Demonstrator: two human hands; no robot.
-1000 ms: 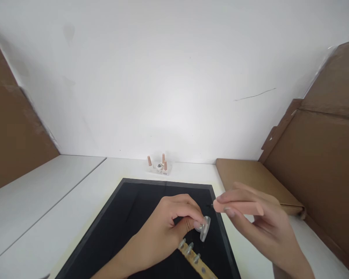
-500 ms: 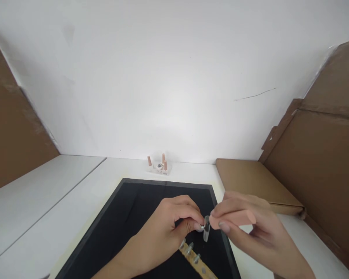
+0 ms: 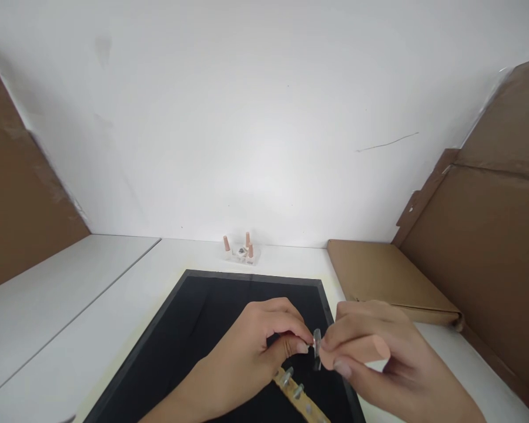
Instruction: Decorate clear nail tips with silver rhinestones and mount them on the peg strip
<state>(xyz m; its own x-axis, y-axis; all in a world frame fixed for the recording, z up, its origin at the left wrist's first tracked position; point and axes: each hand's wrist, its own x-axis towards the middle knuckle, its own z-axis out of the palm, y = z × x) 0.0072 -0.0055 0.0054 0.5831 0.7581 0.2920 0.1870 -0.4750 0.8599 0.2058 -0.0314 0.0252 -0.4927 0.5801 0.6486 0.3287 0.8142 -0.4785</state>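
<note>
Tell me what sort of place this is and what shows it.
Likely a makeshift nail-painting table: small peach-capped bottles stand at the back, the right hand holds a similar peach cap, and by the left hand is what looks like a clear false nail.

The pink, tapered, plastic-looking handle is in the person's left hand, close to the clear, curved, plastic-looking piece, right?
Not the left: the head view shows the right hand holding the pink, tapered, plastic-looking handle. It is close to the clear, curved, plastic-looking piece, as you said.
</note>
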